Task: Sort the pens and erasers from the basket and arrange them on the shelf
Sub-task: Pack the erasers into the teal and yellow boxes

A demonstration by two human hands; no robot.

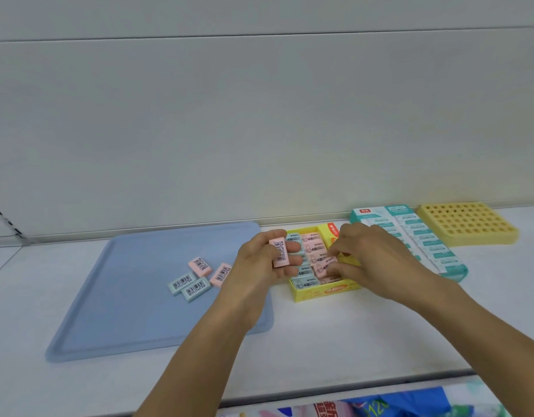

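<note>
Four to clear from the blue tray point(133, 311), left of centre: two pink erasers point(200, 266) and two pale blue erasers point(188, 286), barcodes up, bunched loosely with some touching, probably tipped there as unsorted stock waiting to be boxed. Just right of the tray, on the white shelf point(319, 341), a lidless yellow box point(322, 293), packed in rows with pink and pale blue pieces, printed faces up, seemingly so that the display reads tidily from the front. Over the tray's far right corner, the left hand point(259, 266), fingers curled round a spare pink eraser point(280, 252) and gripping it by its long sides, barcode towards the camera. Kept close beside the box, by the look of it, as the next piece to go in, saving a second reach to the tray. Inside the box, the right hand point(374, 260), thumb and fingertips pinched on a slanted pink eraser point(322, 267) lying askew on top of the rows and not yet seated. Most likely being turned and pressed flat into a gap; worth squaring with its neighbours so as not to ride up. Farther right, partly hidden behind that hand, a teal box point(422, 239) of wrapped erasers, already filled. Beyond it, at the far right, a yellow grid holder point(467, 224), holes empty, presumably meant for pens. No pens to be seen anywhere. Along the near edge, below the shelf, blurred coloured packaging, not identifiable.
</note>
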